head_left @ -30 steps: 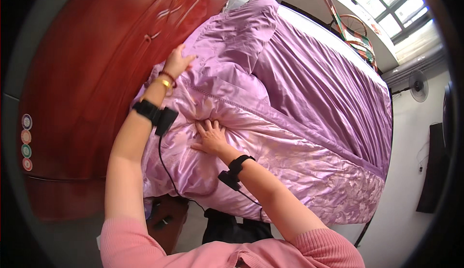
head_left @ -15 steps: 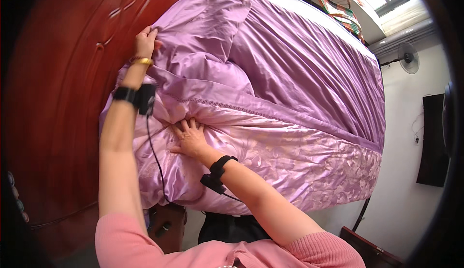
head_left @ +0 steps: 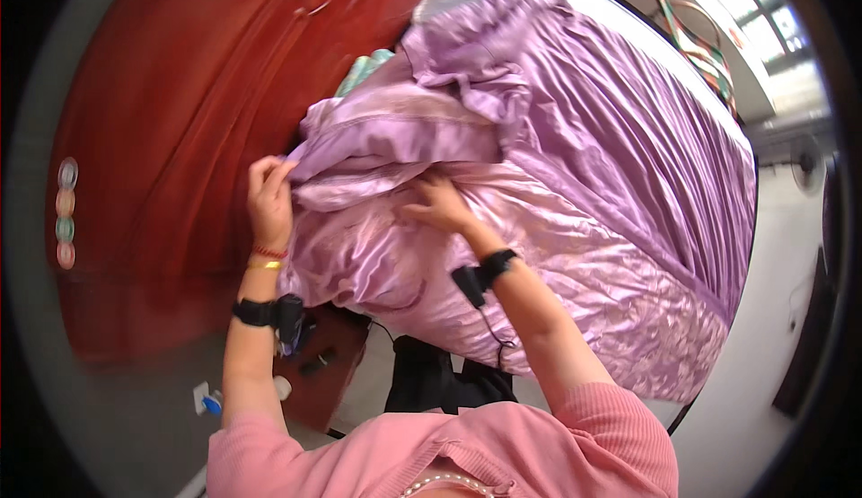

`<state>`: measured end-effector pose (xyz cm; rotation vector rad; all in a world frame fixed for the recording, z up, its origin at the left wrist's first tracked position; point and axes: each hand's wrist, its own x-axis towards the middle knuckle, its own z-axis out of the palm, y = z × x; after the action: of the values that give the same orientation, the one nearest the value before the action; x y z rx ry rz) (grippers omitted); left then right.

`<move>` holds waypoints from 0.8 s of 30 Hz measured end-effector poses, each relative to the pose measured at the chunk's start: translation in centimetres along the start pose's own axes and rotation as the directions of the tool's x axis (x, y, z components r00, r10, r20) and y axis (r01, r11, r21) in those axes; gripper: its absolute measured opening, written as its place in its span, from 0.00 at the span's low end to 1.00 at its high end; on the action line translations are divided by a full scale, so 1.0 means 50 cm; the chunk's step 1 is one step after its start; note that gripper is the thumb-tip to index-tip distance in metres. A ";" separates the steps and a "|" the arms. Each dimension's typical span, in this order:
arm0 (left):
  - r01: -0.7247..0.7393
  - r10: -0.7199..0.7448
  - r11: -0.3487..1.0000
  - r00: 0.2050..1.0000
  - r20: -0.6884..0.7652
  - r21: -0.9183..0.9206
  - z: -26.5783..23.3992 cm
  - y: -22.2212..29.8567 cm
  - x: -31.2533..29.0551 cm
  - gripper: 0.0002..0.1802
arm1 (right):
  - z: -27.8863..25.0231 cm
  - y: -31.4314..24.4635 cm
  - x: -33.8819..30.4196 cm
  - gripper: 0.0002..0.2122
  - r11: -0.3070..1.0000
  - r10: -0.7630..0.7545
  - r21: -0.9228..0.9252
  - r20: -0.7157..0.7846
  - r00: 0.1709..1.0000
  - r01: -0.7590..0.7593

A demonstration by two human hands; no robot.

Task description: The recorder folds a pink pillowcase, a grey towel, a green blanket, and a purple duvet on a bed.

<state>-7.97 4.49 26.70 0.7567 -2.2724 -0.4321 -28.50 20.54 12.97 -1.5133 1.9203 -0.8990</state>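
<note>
A shiny purple quilt (head_left: 575, 255) with a pale pink patterned underside covers the bed, bunched and folded over at its headboard end. My left hand (head_left: 269, 197) grips a corner of the folded purple edge beside the red headboard, its fingers closed on the cloth. Nearer the middle, my right hand (head_left: 442, 206) lies on the pink part, thumb and fingers apart. Its fingertips reach to the fold and are partly hidden and blurred. Each wrist wears a black strapped device, the left one (head_left: 285, 320) and the right one (head_left: 485, 275).
A carved red headboard (head_left: 180, 166) rises on the left, with several round coloured pieces (head_left: 65, 215) on it. A brown cabinet (head_left: 337, 381) stands below my left forearm. Pale green cloth (head_left: 364, 71) shows beside the quilt. A fan (head_left: 805, 164) is at the far right.
My left hand has come nearer to me, drawing the purple edge back into a fold over the pink part. The green cloth is now uncovered. The view has shifted.
</note>
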 end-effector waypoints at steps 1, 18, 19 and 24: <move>0.006 -0.005 1.000 0.999 -0.036 0.028 -0.001 0.013 0.004 0.13 | -0.039 -0.017 -0.016 0.23 0.964 0.082 0.254 -0.011 0.997 -0.076; -0.179 0.169 0.979 0.980 0.104 0.101 -0.032 0.103 -0.161 0.10 | -0.226 0.088 0.191 0.17 0.812 0.495 -0.123 -0.374 0.784 -0.571; -0.230 0.223 0.971 0.970 0.093 0.066 0.004 0.129 -0.161 0.10 | -0.315 0.218 0.178 0.13 0.768 0.349 -0.311 -0.528 0.774 -0.559; -0.158 0.022 0.973 0.792 0.610 0.171 0.040 0.084 -0.236 0.14 | -0.434 0.111 0.127 0.06 0.827 -0.273 -0.533 -0.660 0.700 -0.179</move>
<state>-4.09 15.32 21.37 0.6695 -2.9898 -0.4309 -49.67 19.00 22.53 -1.6769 2.9534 -1.1221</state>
